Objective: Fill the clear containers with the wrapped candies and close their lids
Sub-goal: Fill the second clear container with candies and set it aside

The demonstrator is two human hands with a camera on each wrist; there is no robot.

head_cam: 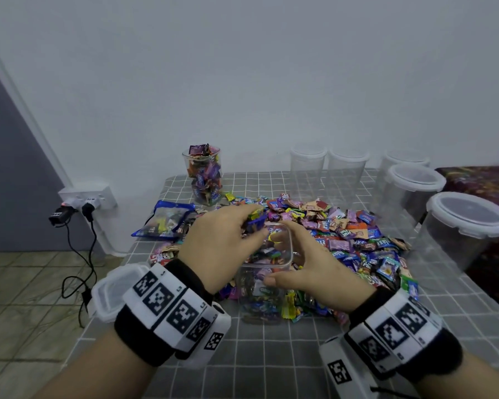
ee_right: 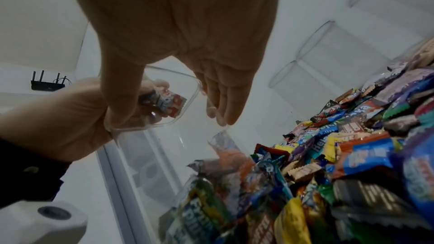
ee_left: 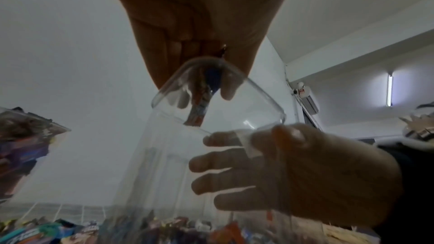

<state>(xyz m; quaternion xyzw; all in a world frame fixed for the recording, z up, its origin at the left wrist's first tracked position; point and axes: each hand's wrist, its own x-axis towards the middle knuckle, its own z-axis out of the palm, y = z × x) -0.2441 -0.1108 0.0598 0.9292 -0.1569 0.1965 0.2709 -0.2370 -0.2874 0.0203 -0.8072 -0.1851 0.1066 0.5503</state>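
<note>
Head view: my left hand (head_cam: 213, 243) pinches a few candies (head_cam: 255, 218) over the open container (head_cam: 264, 272), which stands on the surface (head_cam: 271, 355) against the candy pile (head_cam: 357, 243). My right hand (head_cam: 314, 272) wraps its side, fingers spread.

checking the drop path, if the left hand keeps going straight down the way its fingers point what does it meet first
Probably the candies already inside the open container: the left hand holds wrapped candies above its mouth. Depth is unclear.
</note>
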